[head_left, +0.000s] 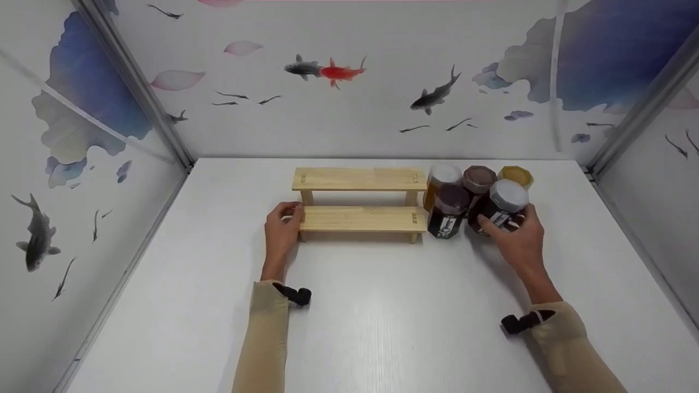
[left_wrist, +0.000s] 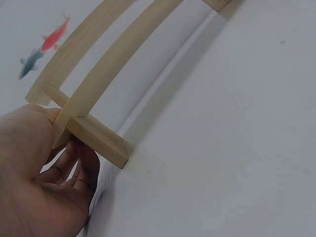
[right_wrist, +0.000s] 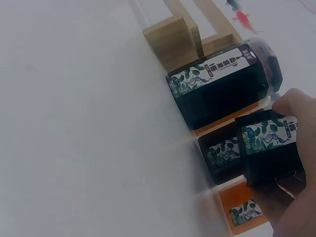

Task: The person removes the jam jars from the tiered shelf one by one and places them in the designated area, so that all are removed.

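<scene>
A two-tier wooden rack (head_left: 363,219) stands near the back of the table. My left hand (head_left: 281,234) grips the left end of its lower shelf, with fingers curled under the board in the left wrist view. On the right, my right hand (head_left: 521,243) holds a dark jar (right_wrist: 266,153) with a pale lid and a leafy label, thumb on one side and fingers round the other. Beside the rack's right end stands another dark jar (head_left: 449,213) with a purple-black lid. The held jar partly hides the jars behind it.
Behind the two dark jars stand an amber jar (head_left: 434,188) with a whitish lid, a brown-lidded jar (head_left: 479,179) and a yellow-lidded jar (head_left: 516,174), close together. White panels (head_left: 349,125) printed with fish enclose the white table (head_left: 377,327) at the back and sides.
</scene>
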`<move>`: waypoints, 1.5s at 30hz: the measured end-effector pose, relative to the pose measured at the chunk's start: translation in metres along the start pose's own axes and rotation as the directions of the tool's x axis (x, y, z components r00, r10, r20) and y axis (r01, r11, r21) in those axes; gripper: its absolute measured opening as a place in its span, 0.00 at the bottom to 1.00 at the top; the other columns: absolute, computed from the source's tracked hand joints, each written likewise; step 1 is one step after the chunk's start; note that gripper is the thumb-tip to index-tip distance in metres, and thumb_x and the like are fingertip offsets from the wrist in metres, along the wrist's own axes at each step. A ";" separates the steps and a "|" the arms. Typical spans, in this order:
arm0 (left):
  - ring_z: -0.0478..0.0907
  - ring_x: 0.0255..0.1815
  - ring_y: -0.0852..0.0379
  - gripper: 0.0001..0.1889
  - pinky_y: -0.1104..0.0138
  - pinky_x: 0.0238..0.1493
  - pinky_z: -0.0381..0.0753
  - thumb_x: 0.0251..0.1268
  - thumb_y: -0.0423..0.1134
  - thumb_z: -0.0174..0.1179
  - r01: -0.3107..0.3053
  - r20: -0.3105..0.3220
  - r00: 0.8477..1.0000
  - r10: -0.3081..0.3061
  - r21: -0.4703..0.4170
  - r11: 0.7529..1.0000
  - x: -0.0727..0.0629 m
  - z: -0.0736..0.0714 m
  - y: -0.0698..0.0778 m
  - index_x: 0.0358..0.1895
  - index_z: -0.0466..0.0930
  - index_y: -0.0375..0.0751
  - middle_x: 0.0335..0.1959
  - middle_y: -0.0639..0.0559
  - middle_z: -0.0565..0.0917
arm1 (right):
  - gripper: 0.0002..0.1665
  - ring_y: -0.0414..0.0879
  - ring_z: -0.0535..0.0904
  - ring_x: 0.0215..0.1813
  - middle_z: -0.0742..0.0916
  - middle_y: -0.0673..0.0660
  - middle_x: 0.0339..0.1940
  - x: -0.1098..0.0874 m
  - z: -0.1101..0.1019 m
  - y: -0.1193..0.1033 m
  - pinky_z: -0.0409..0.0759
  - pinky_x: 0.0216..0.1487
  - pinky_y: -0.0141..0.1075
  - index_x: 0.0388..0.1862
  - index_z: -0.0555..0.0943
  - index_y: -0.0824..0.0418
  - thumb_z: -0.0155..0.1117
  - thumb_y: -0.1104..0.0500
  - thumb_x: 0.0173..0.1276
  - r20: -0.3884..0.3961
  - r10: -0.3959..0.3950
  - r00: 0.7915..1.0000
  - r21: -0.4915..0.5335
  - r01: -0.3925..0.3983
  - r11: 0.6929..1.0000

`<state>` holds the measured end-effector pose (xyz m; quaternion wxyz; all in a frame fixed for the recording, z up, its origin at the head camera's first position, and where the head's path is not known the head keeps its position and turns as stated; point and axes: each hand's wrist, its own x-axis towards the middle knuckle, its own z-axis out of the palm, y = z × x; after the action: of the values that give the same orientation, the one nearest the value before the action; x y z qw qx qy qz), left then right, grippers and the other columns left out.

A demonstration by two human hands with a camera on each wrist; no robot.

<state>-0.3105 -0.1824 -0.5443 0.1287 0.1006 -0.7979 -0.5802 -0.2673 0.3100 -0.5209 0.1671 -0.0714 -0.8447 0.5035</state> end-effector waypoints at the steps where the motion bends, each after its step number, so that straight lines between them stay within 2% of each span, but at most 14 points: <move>1: 0.83 0.50 0.53 0.15 0.66 0.48 0.82 0.82 0.48 0.62 -0.004 0.000 1.000 0.004 -0.001 1.000 0.000 0.000 0.000 0.58 0.87 0.43 0.51 0.45 0.87 | 0.55 0.57 0.75 0.75 0.77 0.63 0.76 0.001 0.000 0.001 0.76 0.76 0.55 0.82 0.63 0.62 0.81 0.42 0.67 0.013 -0.005 1.000 -0.007 0.005 1.000; 7: 0.84 0.48 0.54 0.14 0.67 0.46 0.82 0.82 0.48 0.63 -0.034 -0.019 0.999 0.034 0.000 0.999 0.000 0.001 0.000 0.57 0.87 0.44 0.50 0.46 0.87 | 0.55 0.62 0.74 0.76 0.76 0.67 0.76 0.002 -0.001 0.007 0.72 0.77 0.58 0.80 0.64 0.65 0.82 0.44 0.66 0.090 -0.019 0.996 -0.041 0.023 0.999; 13: 0.85 0.45 0.55 0.12 0.70 0.43 0.81 0.81 0.46 0.64 -0.059 -0.055 0.997 0.058 -0.005 0.998 -0.001 0.003 -0.001 0.55 0.88 0.44 0.47 0.46 0.89 | 0.57 0.64 0.74 0.76 0.76 0.68 0.77 0.002 0.000 0.010 0.73 0.76 0.59 0.81 0.62 0.66 0.84 0.48 0.64 0.137 -0.040 0.990 -0.071 0.050 0.996; 18: 0.86 0.45 0.55 0.11 0.70 0.42 0.81 0.81 0.45 0.65 -0.074 -0.068 0.995 0.072 -0.024 0.997 0.000 0.003 0.000 0.54 0.88 0.43 0.46 0.46 0.90 | 0.60 0.64 0.74 0.76 0.75 0.67 0.79 0.002 -0.001 0.010 0.75 0.75 0.59 0.84 0.60 0.64 0.84 0.46 0.64 0.171 -0.034 0.985 -0.093 0.051 0.994; 23: 0.85 0.47 0.54 0.12 0.69 0.45 0.82 0.81 0.45 0.64 -0.069 -0.053 0.996 0.068 -0.015 0.997 0.001 0.002 0.002 0.56 0.87 0.43 0.48 0.46 0.89 | 0.62 0.65 0.72 0.78 0.73 0.67 0.81 0.002 -0.003 0.009 0.74 0.76 0.61 0.86 0.57 0.62 0.83 0.44 0.65 0.197 -0.020 0.980 -0.071 0.034 0.997; 35: 0.85 0.48 0.52 0.14 0.65 0.49 0.83 0.81 0.45 0.63 -0.051 -0.029 0.998 0.052 0.015 0.999 0.001 0.000 0.001 0.57 0.86 0.41 0.50 0.44 0.88 | 0.63 0.65 0.72 0.79 0.72 0.67 0.82 -0.001 -0.002 0.009 0.73 0.78 0.61 0.87 0.56 0.60 0.83 0.42 0.66 0.211 0.009 0.977 -0.044 0.000 0.999; 45: 0.85 0.45 0.52 0.13 0.67 0.43 0.82 0.82 0.44 0.61 -0.061 -0.030 0.998 0.062 0.028 0.998 -0.002 0.000 0.000 0.56 0.86 0.40 0.48 0.44 0.87 | 0.63 0.62 0.73 0.78 0.73 0.64 0.82 -0.002 0.001 0.009 0.75 0.76 0.57 0.87 0.57 0.58 0.83 0.41 0.65 0.210 0.023 0.977 -0.034 -0.016 0.999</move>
<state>-0.3087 -0.1819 -0.5448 0.1575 0.0866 -0.8062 -0.5636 -0.2658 0.3132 -0.5299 0.0705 -0.0288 -0.8648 0.4963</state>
